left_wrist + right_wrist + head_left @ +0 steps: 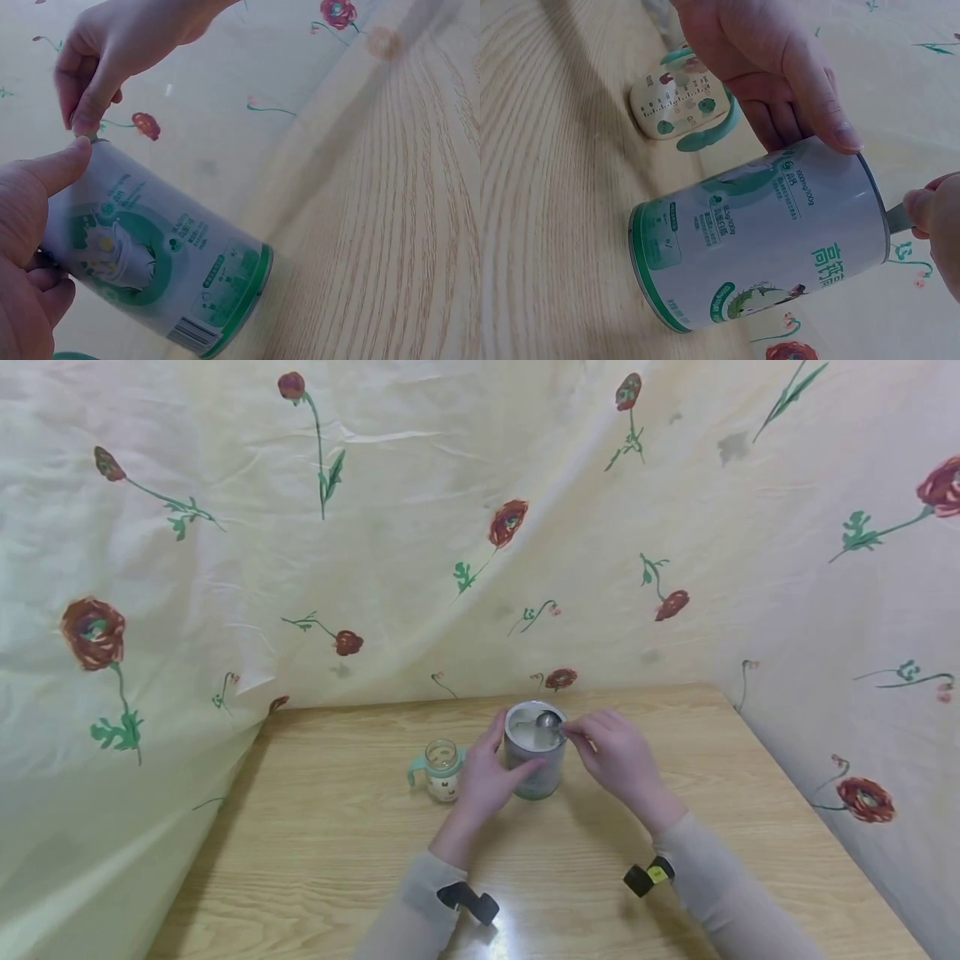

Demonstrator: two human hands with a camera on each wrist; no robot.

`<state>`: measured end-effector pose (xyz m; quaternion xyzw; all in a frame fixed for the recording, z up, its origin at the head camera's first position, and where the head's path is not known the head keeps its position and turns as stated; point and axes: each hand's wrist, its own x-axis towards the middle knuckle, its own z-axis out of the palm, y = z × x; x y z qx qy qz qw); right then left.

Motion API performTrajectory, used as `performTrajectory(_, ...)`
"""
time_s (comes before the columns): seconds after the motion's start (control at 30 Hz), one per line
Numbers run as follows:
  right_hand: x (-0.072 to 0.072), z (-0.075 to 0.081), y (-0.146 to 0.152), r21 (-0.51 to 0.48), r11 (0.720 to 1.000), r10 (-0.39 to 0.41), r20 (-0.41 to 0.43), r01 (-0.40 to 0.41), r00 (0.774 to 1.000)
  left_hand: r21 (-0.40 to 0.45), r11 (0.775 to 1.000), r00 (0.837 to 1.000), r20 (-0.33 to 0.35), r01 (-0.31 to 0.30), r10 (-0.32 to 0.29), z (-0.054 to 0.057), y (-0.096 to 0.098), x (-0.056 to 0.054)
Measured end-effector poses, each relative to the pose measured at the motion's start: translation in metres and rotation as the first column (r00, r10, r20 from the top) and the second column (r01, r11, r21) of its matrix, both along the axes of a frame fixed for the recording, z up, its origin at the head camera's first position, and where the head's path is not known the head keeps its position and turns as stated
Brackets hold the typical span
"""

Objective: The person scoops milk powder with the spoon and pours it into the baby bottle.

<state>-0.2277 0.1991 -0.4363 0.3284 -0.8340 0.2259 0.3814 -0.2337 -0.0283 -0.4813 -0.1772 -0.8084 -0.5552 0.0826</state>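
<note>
A white and green milk powder can (542,774) stands open-topped on the table, pale powder showing inside. My left hand (487,777) grips it from the left side, thumb across the near side close to the rim in the head view. With thumb and fingers my right hand (611,752) pinches the handle of a metal spoon (550,720), whose rounded bowl shows over the can's mouth. In the right wrist view the spoon's flat handle (900,218) comes out at the rim. A baby bottle (442,782) without a lid, with mint-green handles, stands just left of my left hand.
All of this is on a light wood-grain table (315,860). A cream cloth (405,552) with red flowers hangs behind the table and along both sides. Dark straps with small devices (480,906) sit on both wrists.
</note>
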Motion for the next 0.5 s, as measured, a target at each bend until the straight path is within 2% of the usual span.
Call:
performTrajectory(0.17,-0.0027,0.0016,0.0008,0.049,0.999,0.021,-0.021,-0.020,1.000,0.027,1.000,1.000,0.012,0.006,-0.006,-0.0018,0.0036,0.0005)
performTrajectory(0.5,-0.0026,0.0055,0.0030,0.120,0.992,0.047,0.023,-0.050,0.999,0.080,0.996,0.999,0.021,-0.035,0.033,-0.0045,0.0104,0.0057)
